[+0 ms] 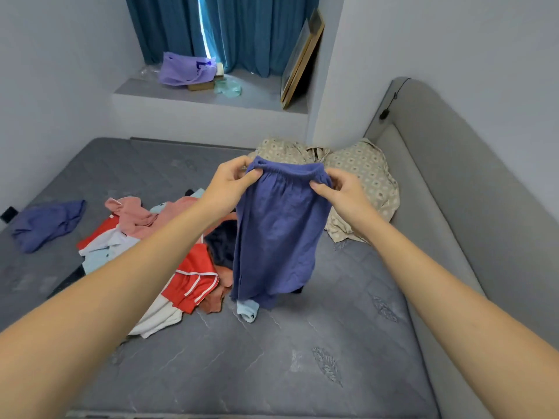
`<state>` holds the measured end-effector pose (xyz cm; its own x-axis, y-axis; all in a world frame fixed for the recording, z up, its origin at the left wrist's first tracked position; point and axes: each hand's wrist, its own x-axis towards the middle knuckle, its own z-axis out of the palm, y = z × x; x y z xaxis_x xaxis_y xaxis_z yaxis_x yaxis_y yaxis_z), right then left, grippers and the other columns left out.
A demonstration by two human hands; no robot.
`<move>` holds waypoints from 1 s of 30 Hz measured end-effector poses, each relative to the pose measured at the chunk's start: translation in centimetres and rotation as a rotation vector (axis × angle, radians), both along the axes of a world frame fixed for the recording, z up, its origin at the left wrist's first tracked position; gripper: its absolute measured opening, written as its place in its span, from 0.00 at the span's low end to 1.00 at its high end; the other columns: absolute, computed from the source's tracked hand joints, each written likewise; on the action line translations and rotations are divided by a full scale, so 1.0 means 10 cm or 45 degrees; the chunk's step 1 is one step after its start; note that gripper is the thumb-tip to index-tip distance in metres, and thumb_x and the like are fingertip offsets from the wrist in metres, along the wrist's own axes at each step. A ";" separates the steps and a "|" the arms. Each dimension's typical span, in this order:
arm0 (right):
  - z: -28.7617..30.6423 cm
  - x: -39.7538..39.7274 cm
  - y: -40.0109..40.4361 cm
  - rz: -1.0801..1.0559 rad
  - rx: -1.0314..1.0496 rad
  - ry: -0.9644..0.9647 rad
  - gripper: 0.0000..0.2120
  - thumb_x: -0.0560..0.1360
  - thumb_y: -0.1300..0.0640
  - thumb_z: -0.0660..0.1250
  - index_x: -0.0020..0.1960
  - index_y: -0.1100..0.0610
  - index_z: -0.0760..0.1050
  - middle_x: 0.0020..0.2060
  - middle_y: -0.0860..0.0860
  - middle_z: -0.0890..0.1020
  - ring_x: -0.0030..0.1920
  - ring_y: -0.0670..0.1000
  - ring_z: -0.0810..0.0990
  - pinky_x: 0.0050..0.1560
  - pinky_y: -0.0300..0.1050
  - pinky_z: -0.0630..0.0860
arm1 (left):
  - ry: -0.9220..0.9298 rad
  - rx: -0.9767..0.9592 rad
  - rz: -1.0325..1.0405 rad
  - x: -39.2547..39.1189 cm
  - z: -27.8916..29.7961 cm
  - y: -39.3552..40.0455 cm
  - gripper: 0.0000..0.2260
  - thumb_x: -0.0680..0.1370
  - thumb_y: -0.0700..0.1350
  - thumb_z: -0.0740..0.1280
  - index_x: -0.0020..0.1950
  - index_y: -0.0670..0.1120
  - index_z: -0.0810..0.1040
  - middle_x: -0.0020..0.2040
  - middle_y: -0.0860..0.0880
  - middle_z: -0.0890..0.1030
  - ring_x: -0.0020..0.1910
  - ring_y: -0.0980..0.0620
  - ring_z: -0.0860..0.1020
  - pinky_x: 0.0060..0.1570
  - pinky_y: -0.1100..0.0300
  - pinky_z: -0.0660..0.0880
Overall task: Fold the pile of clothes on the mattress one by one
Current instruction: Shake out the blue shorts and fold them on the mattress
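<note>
Nearest us lies the bare grey mattress (272,358). Above it our left hand (231,179) and right hand (335,189) each pinch the elastic waistband of blue shorts (278,231), hanging upright, hem brushing the mattress. Beyond them to the left waits the unfolded pile (157,237). We judge the next move is laying them flat to fold.

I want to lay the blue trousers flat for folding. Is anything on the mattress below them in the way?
Partly. The blue trousers hang from both hands over the edge of the pile of clothes, with a light blue piece at the hem. The bare mattress to the right looks free.
</note>
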<state>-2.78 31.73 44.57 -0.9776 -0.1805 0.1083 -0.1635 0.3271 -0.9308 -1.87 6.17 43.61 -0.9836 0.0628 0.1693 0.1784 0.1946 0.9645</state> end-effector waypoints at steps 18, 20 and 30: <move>0.05 1.93 0.49 0.042 0.051 0.132 0.06 0.81 0.66 0.68 0.51 0.71 0.78 0.41 0.57 0.79 0.44 0.49 0.76 0.45 0.46 0.72 | 0.010 0.027 -0.080 1.86 -0.01 0.36 0.05 0.84 0.39 0.67 0.54 0.40 0.82 0.48 0.43 0.84 0.49 0.51 0.80 0.52 0.54 0.74; 0.07 2.15 0.50 0.029 0.036 0.135 0.08 0.81 0.65 0.68 0.54 0.72 0.78 0.43 0.58 0.80 0.46 0.51 0.76 0.47 0.47 0.73 | 0.009 0.062 -0.099 2.05 -0.01 0.37 0.06 0.84 0.39 0.67 0.56 0.38 0.82 0.50 0.37 0.84 0.50 0.50 0.81 0.53 0.53 0.75; -0.31 2.31 0.73 -0.060 -0.027 -0.009 0.03 0.81 0.61 0.70 0.52 0.59 0.83 0.42 0.47 0.85 0.44 0.43 0.83 0.46 0.40 0.79 | -0.022 0.040 -0.150 2.13 -0.37 0.63 0.09 0.84 0.42 0.67 0.48 0.54 0.84 0.43 0.52 0.84 0.44 0.56 0.81 0.46 0.61 0.77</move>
